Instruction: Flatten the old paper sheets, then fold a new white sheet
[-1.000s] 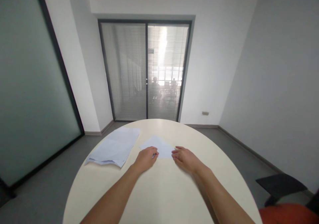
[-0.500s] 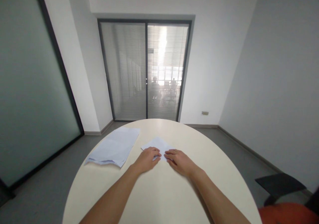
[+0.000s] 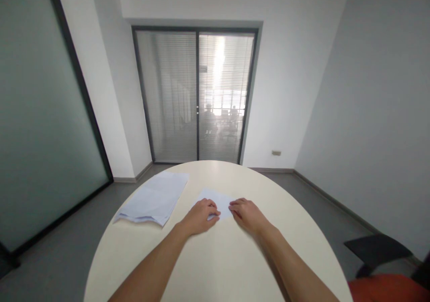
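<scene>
A small white sheet of paper [image 3: 221,199], seemingly folded, lies in the middle of the table between my hands. My left hand [image 3: 203,214] is closed at its left front edge, fingers curled and thumb pointing inward over the paper. At the right edge, my right hand [image 3: 245,211] has its fingers bent and pressed together on the paper. Both hands cover parts of the sheet, so its near corners are partly hidden. A larger stack of white paper [image 3: 156,196] rests to the left of my left hand, its near edge slightly raised and wavy.
The round cream table [image 3: 215,261] fills the lower middle of the view. An orange chair [image 3: 389,288] with a black armrest [image 3: 378,246] stands at the lower right. Beyond the table are glass doors with blinds [image 3: 168,100], and frosted glass [image 3: 43,122] is at the left.
My right hand has shifted a little to the right, widening the gap between my hands. The small sheet has turned slightly. My left hand has moved slightly right; the paper stack has stayed put.
</scene>
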`<state>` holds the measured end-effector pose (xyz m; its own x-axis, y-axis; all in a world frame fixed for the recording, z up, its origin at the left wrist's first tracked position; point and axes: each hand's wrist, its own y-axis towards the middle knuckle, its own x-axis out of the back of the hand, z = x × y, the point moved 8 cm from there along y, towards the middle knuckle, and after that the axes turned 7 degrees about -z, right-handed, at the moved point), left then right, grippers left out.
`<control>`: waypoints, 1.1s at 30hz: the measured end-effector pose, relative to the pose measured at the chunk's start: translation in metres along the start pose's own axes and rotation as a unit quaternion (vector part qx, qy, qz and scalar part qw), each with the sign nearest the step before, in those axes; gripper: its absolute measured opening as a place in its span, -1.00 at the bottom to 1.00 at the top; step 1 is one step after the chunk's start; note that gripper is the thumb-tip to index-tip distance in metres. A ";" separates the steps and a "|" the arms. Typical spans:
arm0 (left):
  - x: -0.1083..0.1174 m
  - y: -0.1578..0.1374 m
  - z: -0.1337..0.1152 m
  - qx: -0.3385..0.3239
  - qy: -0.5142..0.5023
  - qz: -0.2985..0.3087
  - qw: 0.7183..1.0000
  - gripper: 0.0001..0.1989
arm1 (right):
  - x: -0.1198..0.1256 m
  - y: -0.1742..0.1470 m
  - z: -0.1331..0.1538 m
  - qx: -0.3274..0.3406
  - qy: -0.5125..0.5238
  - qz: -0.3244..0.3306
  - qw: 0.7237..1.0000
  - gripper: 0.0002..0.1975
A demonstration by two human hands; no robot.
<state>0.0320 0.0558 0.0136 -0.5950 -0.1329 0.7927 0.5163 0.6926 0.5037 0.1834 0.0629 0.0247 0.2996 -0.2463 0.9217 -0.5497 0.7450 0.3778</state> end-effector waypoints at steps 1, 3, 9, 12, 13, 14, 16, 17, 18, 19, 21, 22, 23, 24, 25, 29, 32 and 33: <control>0.000 0.000 -0.002 -0.005 -0.003 0.003 1.000 -0.80 | -0.001 0.000 -0.001 -0.006 -0.008 0.002 1.000 -0.73; -0.001 -0.001 -0.006 -0.016 -0.013 0.007 1.000 -0.81 | -0.002 0.000 -0.002 -0.012 -0.016 0.002 1.000 -0.73; -0.002 -0.002 -0.010 -0.014 -0.039 0.014 0.999 -0.78 | -0.003 0.000 0.005 -0.020 0.025 -0.015 0.999 -0.71; -0.003 -0.002 -0.009 -0.006 -0.034 0.018 0.999 -0.75 | -0.003 0.000 0.010 -0.019 0.029 -0.012 0.999 -0.70; -0.004 -0.002 -0.008 -0.005 -0.030 0.019 0.999 -0.74 | -0.002 -0.001 0.011 -0.020 0.023 -0.011 0.999 -0.70; -0.004 -0.002 -0.008 -0.003 -0.026 0.020 0.999 -0.73 | -0.002 -0.001 0.010 -0.023 0.016 -0.010 1.000 -0.69; -0.005 -0.002 -0.007 -0.002 -0.017 0.022 1.000 -0.72 | -0.001 -0.001 0.006 -0.037 -0.002 -0.007 0.999 -0.69; -0.005 -0.002 -0.007 -0.002 -0.013 0.023 1.000 -0.71 | 0.000 -0.001 0.003 -0.047 -0.012 -0.007 0.999 -0.69; -0.006 -0.002 -0.007 -0.002 -0.010 0.024 1.000 -0.71 | 0.000 -0.002 0.000 -0.057 -0.021 -0.007 0.998 -0.69; -0.006 -0.002 -0.006 -0.003 -0.007 0.026 1.000 -0.70 | 0.000 -0.002 -0.003 -0.069 -0.030 -0.008 0.997 -0.69; -0.007 -0.001 -0.006 -0.004 -0.005 0.028 1.000 -0.70 | 0.001 -0.002 -0.008 -0.089 -0.044 -0.009 0.995 -0.69; -0.008 -0.001 -0.006 -0.004 -0.005 0.028 1.000 -0.70 | 0.001 -0.002 -0.009 -0.099 -0.049 -0.011 0.994 -0.69; -0.008 -0.001 -0.005 -0.004 -0.005 0.028 1.000 -0.70 | 0.002 -0.002 -0.008 -0.104 -0.050 -0.011 0.993 -0.69; -0.008 -0.001 -0.005 -0.002 -0.005 0.028 1.000 -0.70 | 0.002 -0.002 -0.006 -0.107 -0.048 -0.011 0.993 -0.70; -0.009 0.000 -0.004 0.001 -0.006 0.027 1.000 -0.70 | 0.002 -0.002 -0.003 -0.108 -0.043 -0.011 0.993 -0.71; -0.010 0.000 -0.002 0.008 -0.011 0.022 1.000 -0.70 | 0.002 0.000 0.010 -0.107 -0.022 -0.008 0.994 -0.72; -0.010 0.000 -0.002 0.008 -0.010 0.018 1.000 -0.69 | 0.001 0.000 0.012 -0.122 -0.013 -0.006 0.992 -0.70; -0.010 -0.001 -0.002 0.008 -0.010 0.017 1.000 -0.69 | 0.001 0.000 0.010 -0.129 -0.011 -0.005 0.992 -0.70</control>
<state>0.0388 0.0553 0.0062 -0.5892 -0.0944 0.8024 0.5269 0.7080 0.4702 0.1758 0.0565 0.0263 0.2857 -0.2661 0.9206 -0.3277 0.8756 0.3548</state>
